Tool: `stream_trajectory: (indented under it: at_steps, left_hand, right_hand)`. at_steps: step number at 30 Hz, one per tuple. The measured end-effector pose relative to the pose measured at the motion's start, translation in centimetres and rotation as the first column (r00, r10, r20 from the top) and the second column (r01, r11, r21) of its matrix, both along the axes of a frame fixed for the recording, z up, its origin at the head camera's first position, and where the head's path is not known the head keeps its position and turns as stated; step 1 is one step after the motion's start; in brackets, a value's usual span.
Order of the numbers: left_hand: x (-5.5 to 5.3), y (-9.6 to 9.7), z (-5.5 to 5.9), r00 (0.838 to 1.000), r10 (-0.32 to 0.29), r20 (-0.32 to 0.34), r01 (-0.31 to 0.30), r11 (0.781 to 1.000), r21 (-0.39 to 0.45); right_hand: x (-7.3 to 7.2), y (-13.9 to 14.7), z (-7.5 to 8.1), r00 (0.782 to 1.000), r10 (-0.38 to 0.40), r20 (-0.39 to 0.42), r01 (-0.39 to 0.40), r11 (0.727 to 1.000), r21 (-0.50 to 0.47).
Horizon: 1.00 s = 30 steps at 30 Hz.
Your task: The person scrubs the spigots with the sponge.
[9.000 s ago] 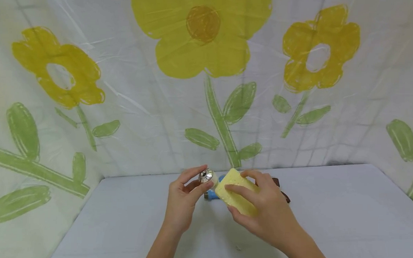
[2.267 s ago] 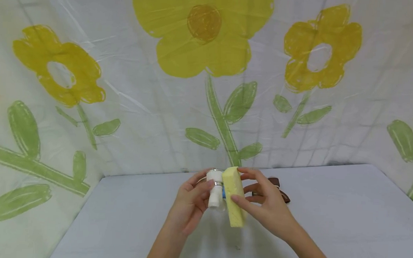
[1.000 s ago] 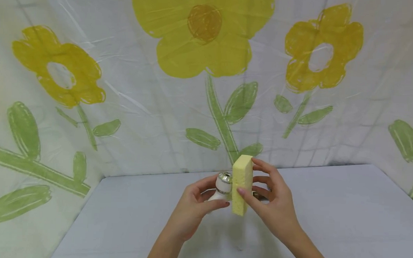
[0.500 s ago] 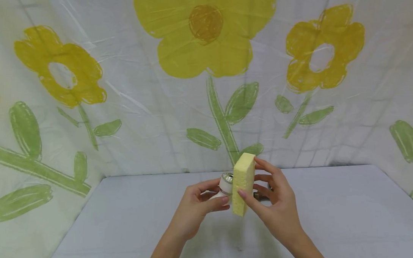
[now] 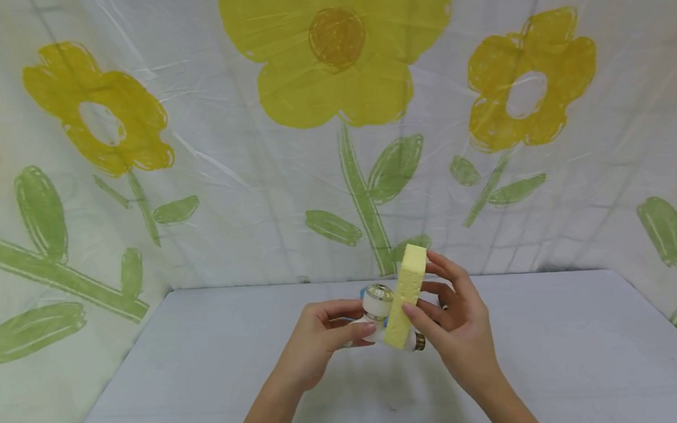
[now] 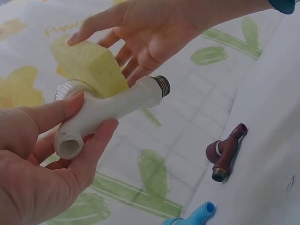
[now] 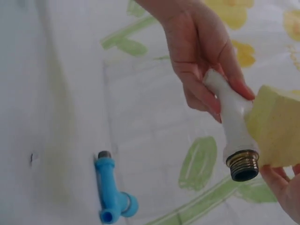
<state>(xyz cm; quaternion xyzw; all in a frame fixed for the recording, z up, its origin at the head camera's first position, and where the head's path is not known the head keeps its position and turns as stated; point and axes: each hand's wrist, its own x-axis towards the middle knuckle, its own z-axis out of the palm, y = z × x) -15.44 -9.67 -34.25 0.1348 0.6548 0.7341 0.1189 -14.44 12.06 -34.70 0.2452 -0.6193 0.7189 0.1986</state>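
Observation:
A white plastic tap (image 5: 375, 305) with a silver-trimmed knob is held above the table by my left hand (image 5: 319, 343), thumb and fingers around its body near the spout. Its brass threaded end (image 7: 243, 165) points away from that hand. My right hand (image 5: 462, 325) grips a yellow sponge (image 5: 408, 285), thumb on the near face and fingers behind. In the left wrist view the sponge (image 6: 86, 65) lies against the tap's body (image 6: 105, 112) beside the knob (image 6: 72, 89). From the head view, the sponge hides the middle of the tap.
On the white table lie a brown tap (image 6: 227, 152) and a blue tap (image 7: 110, 187), both largely behind my hands in the head view. A white curtain (image 5: 249, 190) printed with yellow flowers hangs along the table's back edge.
The tap has turned in my left hand over these frames, and its threaded end now shows past the sponge. The sponge has shifted slightly up and right since half a second ago.

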Motion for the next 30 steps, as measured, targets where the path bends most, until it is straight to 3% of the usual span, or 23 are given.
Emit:
stream_trajectory:
  at_steps: [10, 14, 20, 26, 30]
  left_hand:
    - [-0.5, -0.3, -0.7, 0.995, -0.099, -0.011, 0.099, 0.989, 0.109]
    - [-0.7, -0.6, -1.1, 0.992, -0.126, -0.023, 0.128, 0.978, 0.163]
    - [-0.9, -0.7, -1.8, 0.97, -0.231, -0.081, 0.244, 0.942, 0.23]
    - [-1.0, -0.8, -2.1, 0.96, -0.261, -0.102, 0.278, 0.93, 0.24]
    - [-1.0, -0.9, -2.1, 0.946, -0.306, -0.108, 0.324, 0.909, 0.263]
  right_hand:
    - [-0.9, 1.2, -0.3, 0.983, 0.139, 0.116, -0.12, 0.981, -0.154]
    - [-1.0, 1.4, -0.5, 0.97, 0.218, 0.107, -0.197, 0.965, -0.175]
    - [-1.5, 1.9, -0.8, 0.957, 0.276, 0.088, -0.255, 0.947, -0.197]
    - [-1.8, 2.6, -1.3, 0.912, 0.405, 0.065, -0.38, 0.893, -0.242]
    - [-2.1, 2.8, -1.7, 0.897, 0.44, 0.053, -0.412, 0.872, -0.266]
